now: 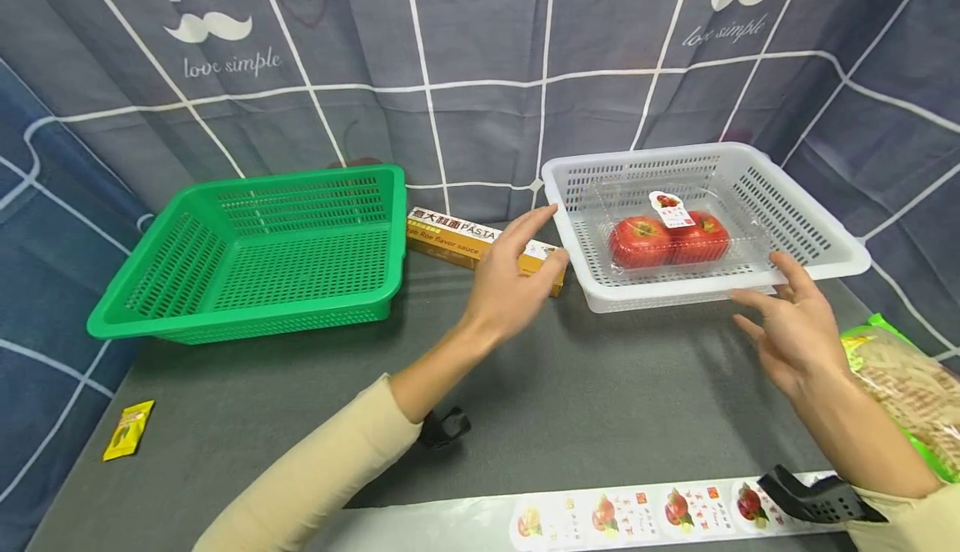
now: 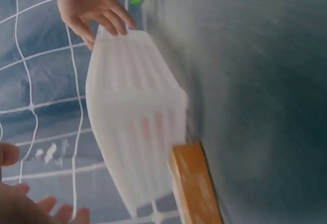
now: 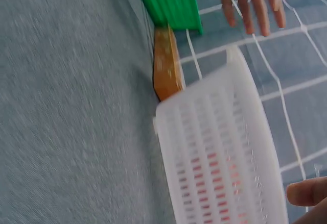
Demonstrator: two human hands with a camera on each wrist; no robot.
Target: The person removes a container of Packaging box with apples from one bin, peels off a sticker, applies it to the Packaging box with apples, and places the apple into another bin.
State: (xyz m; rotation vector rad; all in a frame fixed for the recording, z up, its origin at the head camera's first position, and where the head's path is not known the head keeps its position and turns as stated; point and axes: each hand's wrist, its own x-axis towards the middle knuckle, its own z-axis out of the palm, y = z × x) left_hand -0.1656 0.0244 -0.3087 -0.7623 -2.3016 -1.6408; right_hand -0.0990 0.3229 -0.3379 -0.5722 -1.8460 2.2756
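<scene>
A white plastic basket [image 1: 622,295] stands at the right against the curtain. Inside lies a clear plastic box [image 1: 738,193] holding two red tomatoes [image 1: 639,243], with a white label [image 1: 673,212] on its lid. My left hand [image 1: 510,277] is by the basket's left end, fingers extended toward the rim and nothing held. Below it, partly covered by that hand, lies an orange and white pasta box [image 1: 450,239]. At the front right rim my right hand [image 1: 798,331] has its fingers spread loosely, fingertips right at the edge. The left wrist view also shows both hands [image 2: 94,7] apart around the basket.
A green basket [image 1: 247,327] stands at the left. A small yellow packet [image 1: 128,430] lies near the left edge. At the right is a bag of noodles [image 1: 903,377]. A strip of fruit labels [image 1: 622,519] runs along the front, beside a black strap piece [image 1: 450,427].
</scene>
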